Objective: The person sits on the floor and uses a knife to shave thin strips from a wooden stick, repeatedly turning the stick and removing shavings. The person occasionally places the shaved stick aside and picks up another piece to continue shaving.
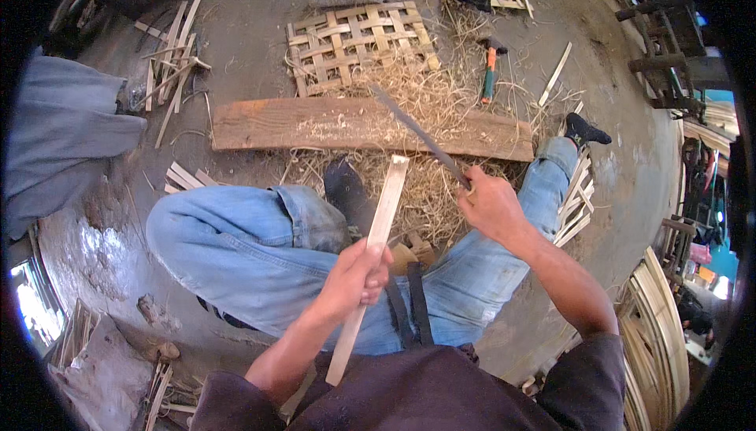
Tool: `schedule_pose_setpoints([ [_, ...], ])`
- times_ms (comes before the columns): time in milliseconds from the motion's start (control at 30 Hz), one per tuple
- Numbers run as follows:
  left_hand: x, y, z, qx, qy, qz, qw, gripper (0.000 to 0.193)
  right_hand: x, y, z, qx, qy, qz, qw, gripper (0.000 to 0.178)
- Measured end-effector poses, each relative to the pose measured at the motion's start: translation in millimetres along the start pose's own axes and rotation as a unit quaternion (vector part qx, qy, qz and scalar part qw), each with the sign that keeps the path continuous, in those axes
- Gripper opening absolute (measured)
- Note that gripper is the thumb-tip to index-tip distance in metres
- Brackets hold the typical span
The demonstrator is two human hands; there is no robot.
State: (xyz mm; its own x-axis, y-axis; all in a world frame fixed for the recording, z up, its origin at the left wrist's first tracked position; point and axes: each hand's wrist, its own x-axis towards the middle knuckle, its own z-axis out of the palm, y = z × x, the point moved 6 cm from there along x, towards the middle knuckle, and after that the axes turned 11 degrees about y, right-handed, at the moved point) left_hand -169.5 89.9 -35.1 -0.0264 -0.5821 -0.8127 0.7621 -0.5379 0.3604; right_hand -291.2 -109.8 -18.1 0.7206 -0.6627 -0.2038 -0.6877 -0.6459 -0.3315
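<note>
I have the left hand (358, 277) wrapped tight around a wooden strip (386, 209), just toward six o'clock of centre, its long axis aimed near half past twelve. The right hand (492, 204) clenches a knife (425, 138), blade toward half past ten; beyond, at twelve, lies a plank (264, 124).

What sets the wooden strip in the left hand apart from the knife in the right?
The wooden strip is pale and tan; the knife is dark grey. The strip is broader, while the knife's blade looks narrower. The strip's far end leans right; the knife's tip points left. The strip sticks out both ends of the left hand, but the blade extends forward from the right hand. Both are long and hand-held.
</note>
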Motion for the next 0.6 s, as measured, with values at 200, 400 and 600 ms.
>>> schedule_pose_setpoints([
  [200, 5, 0, 3, 0.008, 0.0, 0.006, 1.0, 0.025, -7, -6, -10, -0.038, -0.006, -0.096, 0.995, 0.032],
  [400, 5, -11, -2, 0.127, 0.038, 0.159, 0.978, 0.031, -6, -17, -4, 0.009, -0.019, -0.081, 0.997, 0.035],
  [600, -6, -1, 7, 0.218, 0.067, 0.207, 0.951, 0.039, 2, 19, -6, 0.007, 0.011, 0.053, 0.998, 0.013],
])
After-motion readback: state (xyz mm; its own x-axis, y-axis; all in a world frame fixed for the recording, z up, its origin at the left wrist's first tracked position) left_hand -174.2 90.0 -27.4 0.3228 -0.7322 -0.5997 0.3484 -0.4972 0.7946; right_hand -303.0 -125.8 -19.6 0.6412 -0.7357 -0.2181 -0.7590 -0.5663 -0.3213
